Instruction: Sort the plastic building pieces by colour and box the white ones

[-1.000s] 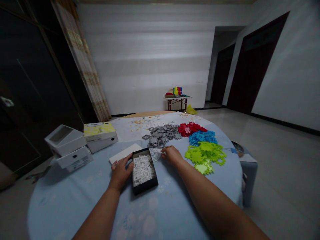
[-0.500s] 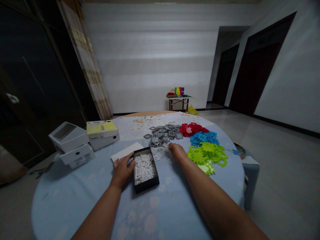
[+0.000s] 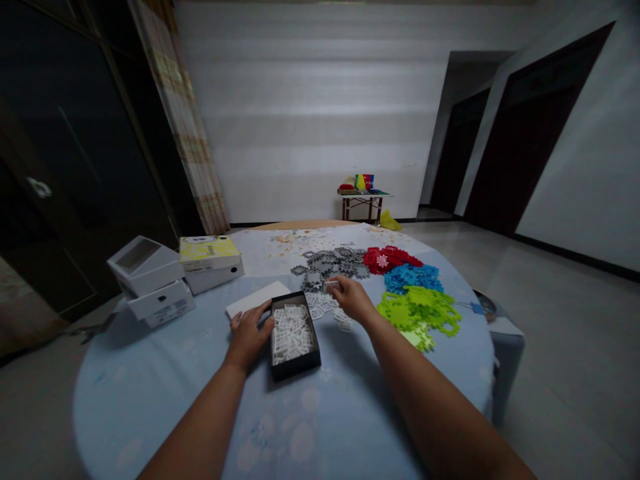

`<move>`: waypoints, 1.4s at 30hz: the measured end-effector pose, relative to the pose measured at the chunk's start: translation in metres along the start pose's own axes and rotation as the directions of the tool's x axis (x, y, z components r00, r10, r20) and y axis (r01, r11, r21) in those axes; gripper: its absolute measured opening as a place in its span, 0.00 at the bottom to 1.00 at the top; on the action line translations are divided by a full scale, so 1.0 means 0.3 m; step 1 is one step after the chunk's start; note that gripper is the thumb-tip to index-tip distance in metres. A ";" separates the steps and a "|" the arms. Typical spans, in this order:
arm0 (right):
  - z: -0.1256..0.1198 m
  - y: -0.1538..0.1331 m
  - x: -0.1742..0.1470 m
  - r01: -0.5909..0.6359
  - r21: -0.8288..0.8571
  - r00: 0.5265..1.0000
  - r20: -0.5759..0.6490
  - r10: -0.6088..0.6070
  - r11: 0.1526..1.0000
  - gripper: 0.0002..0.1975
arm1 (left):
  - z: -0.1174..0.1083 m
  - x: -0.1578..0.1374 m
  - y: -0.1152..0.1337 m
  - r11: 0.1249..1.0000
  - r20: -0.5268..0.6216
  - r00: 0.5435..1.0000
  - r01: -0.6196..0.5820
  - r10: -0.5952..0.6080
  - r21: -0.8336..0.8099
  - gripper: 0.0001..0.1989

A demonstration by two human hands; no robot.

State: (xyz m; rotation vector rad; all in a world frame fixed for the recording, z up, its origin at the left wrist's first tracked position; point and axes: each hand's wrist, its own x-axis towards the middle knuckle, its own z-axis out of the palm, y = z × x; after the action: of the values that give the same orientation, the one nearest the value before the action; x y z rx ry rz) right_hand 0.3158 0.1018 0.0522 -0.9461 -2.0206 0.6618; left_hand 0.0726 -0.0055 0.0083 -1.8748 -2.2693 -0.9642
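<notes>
My left hand (image 3: 249, 335) lies along the left wall of an open black box (image 3: 299, 365), thumb and index finger against its edge, steadying it. White openwork plastic pieces (image 3: 291, 335) fill much of the box. Partly under my left fingers is a flat white lid or panel (image 3: 265, 296). To the right, my right hand (image 3: 353, 299) is raised a little above the table, pinching a small white plastic piece (image 3: 332, 283). Beneath it lie several loose white pieces (image 3: 323, 304), beside a pile of grey gear-edged pieces (image 3: 336, 263).
Red (image 3: 393, 259), blue (image 3: 414, 277) and lime green (image 3: 417, 309) plastic pieces lie in piles at the right. White boxes (image 3: 159, 293) and a yellow-topped box (image 3: 210, 253) stand at the left. A stool (image 3: 507, 340) adjoins the table's right edge.
My right hand has lifted slightly off the loose white pieces with one white piece in its fingers. The left hand stays on the box. The whole view has shifted slightly.
</notes>
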 end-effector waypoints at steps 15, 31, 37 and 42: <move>-0.009 -0.010 -0.013 -0.064 -0.260 0.989 0.116 0.097 0.963 0.14 | -0.009 -0.003 0.014 1.000 0.000 1.000 0.015 -0.015 -0.005 0.23; 0.020 0.128 -0.029 -0.120 -0.520 0.935 0.228 0.273 0.845 0.19 | -0.005 -0.001 0.007 1.000 0.003 1.000 0.014 -0.014 0.004 0.23; 0.034 0.141 -0.020 -0.126 -0.487 0.936 0.230 0.266 0.865 0.17 | -0.009 -0.002 0.011 1.000 0.006 1.000 0.017 -0.017 0.000 0.23; 0.033 0.140 -0.020 -0.129 -0.464 0.941 0.221 0.256 0.876 0.18 | -0.006 0.000 0.009 1.000 0.003 1.000 0.020 -0.020 -0.007 0.23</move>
State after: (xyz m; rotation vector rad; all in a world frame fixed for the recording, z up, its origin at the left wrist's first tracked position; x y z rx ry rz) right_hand 0.3264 0.1204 0.0142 -1.4062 -2.4067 0.4594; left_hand 0.0743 -0.0064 0.0109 -1.8609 -2.2934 -0.9746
